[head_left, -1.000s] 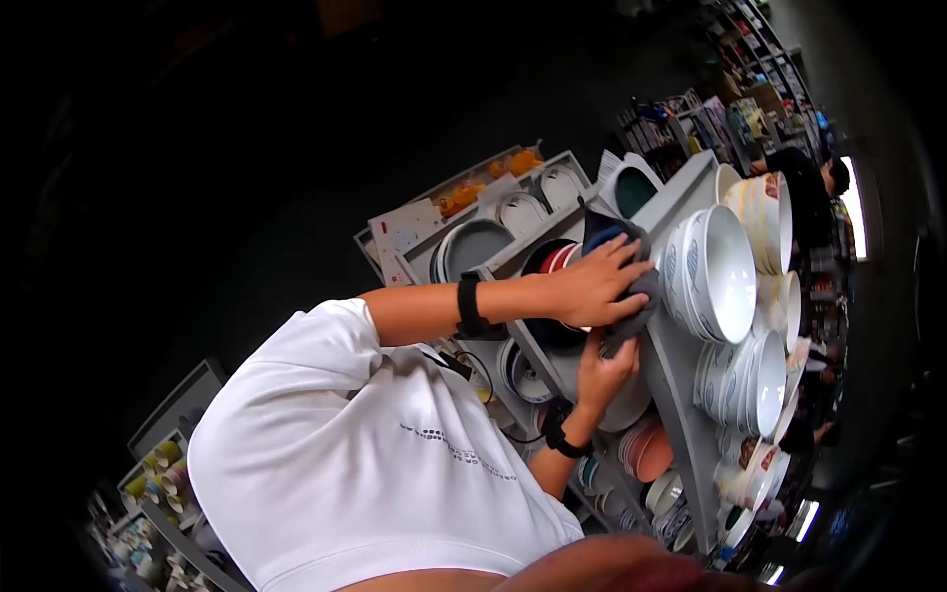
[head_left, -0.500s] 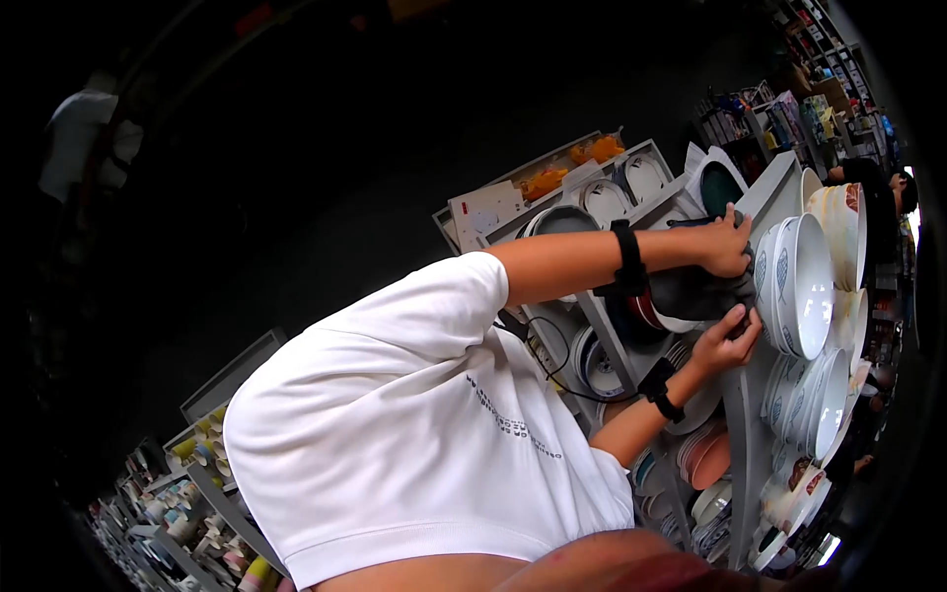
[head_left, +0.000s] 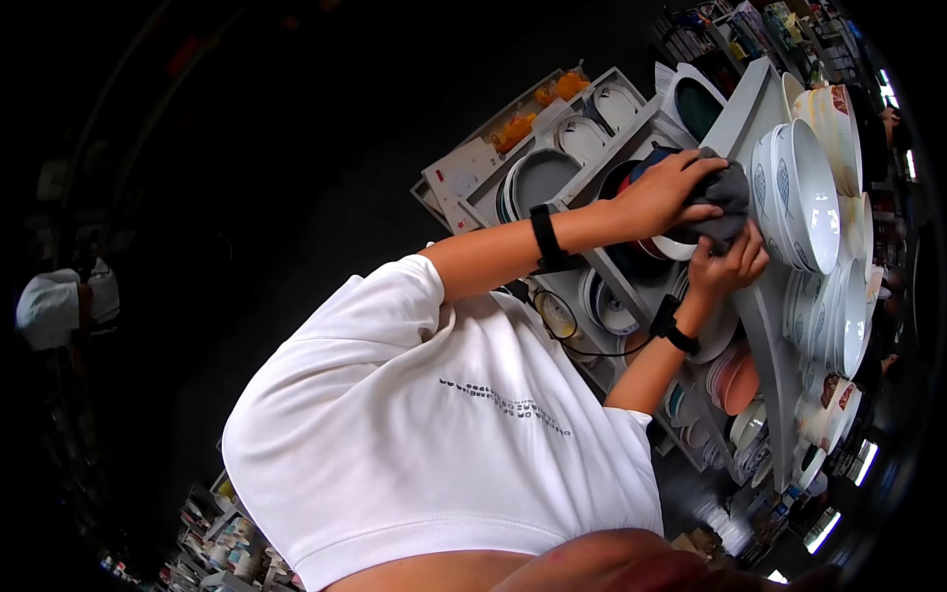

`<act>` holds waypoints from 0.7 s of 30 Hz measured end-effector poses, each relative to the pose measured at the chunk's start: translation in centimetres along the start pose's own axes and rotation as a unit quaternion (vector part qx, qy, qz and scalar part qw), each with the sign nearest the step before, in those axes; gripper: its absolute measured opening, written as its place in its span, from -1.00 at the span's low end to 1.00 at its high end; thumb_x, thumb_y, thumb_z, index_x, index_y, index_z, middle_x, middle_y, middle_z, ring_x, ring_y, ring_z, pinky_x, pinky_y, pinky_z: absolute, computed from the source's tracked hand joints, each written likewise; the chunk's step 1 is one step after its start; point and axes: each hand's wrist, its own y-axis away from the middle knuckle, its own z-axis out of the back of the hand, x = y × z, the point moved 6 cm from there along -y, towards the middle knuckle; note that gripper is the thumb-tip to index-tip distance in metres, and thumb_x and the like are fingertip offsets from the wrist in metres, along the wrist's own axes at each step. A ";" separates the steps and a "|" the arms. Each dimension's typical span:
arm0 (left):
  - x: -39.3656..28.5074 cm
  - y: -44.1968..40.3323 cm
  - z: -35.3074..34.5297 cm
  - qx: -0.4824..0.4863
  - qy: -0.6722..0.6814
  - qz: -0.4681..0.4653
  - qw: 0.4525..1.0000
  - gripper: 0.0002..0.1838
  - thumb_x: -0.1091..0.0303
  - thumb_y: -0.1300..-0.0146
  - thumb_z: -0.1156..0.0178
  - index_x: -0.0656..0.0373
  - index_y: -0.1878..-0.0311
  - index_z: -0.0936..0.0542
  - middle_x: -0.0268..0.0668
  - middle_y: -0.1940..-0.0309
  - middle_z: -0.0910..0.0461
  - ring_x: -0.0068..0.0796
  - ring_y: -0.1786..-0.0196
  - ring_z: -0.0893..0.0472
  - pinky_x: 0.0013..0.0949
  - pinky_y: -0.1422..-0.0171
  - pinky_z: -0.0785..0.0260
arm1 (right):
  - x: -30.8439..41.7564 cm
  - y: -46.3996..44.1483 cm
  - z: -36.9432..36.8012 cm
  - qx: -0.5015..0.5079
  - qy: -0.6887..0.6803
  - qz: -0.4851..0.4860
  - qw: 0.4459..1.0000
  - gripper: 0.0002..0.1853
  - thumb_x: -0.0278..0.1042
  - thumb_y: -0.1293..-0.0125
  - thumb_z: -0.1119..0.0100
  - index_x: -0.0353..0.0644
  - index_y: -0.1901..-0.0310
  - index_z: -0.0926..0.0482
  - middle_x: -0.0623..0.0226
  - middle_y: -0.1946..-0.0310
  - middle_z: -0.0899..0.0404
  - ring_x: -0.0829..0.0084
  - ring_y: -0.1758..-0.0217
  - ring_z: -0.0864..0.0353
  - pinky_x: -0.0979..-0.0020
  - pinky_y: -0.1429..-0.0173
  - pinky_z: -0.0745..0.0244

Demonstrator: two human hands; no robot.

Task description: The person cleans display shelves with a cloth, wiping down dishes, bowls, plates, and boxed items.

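Note:
My left hand is curled over a dark grey cloth, its thumb pressed along the near side. My right hand grips the same cloth from the other side, fingers bent. The cloth is bunched between both hands, and what it may cover is hidden. Close by, partly behind the hands, are dark and red-rimmed dishes and the edge of a white dish. Next to the cloth stands a stack of white bowls with a blue fish pattern.
Light grey shelving holds several stacks of dishes, including grey plates and orange-pink bowls. A dark green dish leans near the cloth. A black cable loops between my wrist and shirt. Another person in white is far left.
The view has shifted, so the shelving appears higher. The cloth, spread out before, is now gathered into a bunch. My left hand has gone from spread fingers to curled around it.

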 end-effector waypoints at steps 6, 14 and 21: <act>5.3 3.4 2.6 -0.150 0.106 0.168 0.969 -0.67 0.31 -0.36 -0.19 0.28 -0.10 -0.47 0.07 0.14 -0.66 -0.02 0.01 -0.68 -0.21 -0.05 -0.48 | 1.5 -1.4 1.1 0.042 0.032 0.009 0.999 -0.50 0.23 -0.02 -0.46 0.08 0.12 -0.65 0.52 0.17 -0.59 0.30 0.12 -0.45 0.26 0.03 -0.34; 6.3 -7.0 -1.6 -0.046 0.070 0.177 0.981 -0.33 -0.14 -0.36 -0.12 0.29 -0.24 -0.41 0.15 -0.02 -0.61 0.03 -0.09 -0.63 -0.16 -0.18 -0.43 | 0.6 -0.9 0.4 0.059 0.066 -0.036 0.995 -0.53 0.20 0.07 -0.54 0.09 0.25 -0.65 0.53 0.27 -0.58 0.30 0.16 -0.47 0.26 0.06 -0.36; 10.9 -11.4 -4.3 -0.009 -0.043 0.234 0.971 0.25 -0.46 0.19 -0.37 0.46 -0.36 -0.32 0.24 -0.14 -0.53 0.10 -0.20 -0.58 -0.23 -0.28 -0.41 | 0.7 -1.1 0.2 0.084 0.073 -0.045 0.993 -0.51 0.26 0.06 -0.51 0.07 0.26 -0.66 0.51 0.28 -0.59 0.29 0.16 -0.48 0.25 0.06 -0.37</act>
